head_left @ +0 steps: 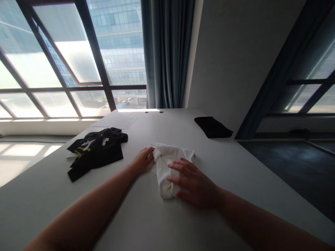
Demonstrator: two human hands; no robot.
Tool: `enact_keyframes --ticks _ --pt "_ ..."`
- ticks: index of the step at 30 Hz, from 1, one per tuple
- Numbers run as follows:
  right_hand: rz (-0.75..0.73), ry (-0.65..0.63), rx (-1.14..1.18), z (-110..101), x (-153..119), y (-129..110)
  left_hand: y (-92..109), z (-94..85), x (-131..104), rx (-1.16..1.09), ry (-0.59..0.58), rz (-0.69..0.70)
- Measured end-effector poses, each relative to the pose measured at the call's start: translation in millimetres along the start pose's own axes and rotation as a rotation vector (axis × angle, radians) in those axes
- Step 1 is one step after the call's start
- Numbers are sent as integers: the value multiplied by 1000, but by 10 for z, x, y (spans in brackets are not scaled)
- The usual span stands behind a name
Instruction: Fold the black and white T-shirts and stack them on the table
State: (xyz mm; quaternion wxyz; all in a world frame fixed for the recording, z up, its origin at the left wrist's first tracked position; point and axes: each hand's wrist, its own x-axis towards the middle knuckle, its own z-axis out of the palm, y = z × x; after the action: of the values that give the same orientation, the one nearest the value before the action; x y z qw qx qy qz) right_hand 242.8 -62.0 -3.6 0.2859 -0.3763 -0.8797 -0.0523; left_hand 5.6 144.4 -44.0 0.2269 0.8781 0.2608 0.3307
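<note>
A white cloth garment (167,164), folded into a narrow bundle, lies in front of me on the table. One corner of it sticks out at the far right. At its far left edge, my left hand (142,159) has its fingers closed on the fabric; the thumb is mostly hidden. My right hand (195,183) rests on the near right part of the bundle, its fingers spread apart over the cloth. Exactly what kind of garment it is, I cannot tell.
On the white table (141,216), a rumpled black garment (102,150) with white and yellow marks lies left. A folded black cloth (213,127) is at the far right. Paper sheets (115,121) lie at the back left. Behind are windows and a blue curtain (167,52).
</note>
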Motion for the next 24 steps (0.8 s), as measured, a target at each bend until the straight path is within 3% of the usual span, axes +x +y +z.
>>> enact_keyframes --ticks 2,5,9,13,19,21,24 --pt "-14 -71 -36 50 24 -79 37 -4 -11 -82 12 -51" --pt "135 -47 -60 114 13 23 83 -3 -33 -132 48 -143" --pt "255 164 -39 75 -45 363 94 -22 -49 -108 157 -186" --pt "344 343 -1 -108 -111 606 58 -84 -44 -66 263 -228" --pt "668 592 43 -248 -264 905 -36 -122 21 -73 426 -82" --pt "767 610 93 -195 -336 1060 -86 -98 32 -83 414 -89" --pt "881 546 142 -74 -426 1259 -170 -51 25 -89 270 -190"
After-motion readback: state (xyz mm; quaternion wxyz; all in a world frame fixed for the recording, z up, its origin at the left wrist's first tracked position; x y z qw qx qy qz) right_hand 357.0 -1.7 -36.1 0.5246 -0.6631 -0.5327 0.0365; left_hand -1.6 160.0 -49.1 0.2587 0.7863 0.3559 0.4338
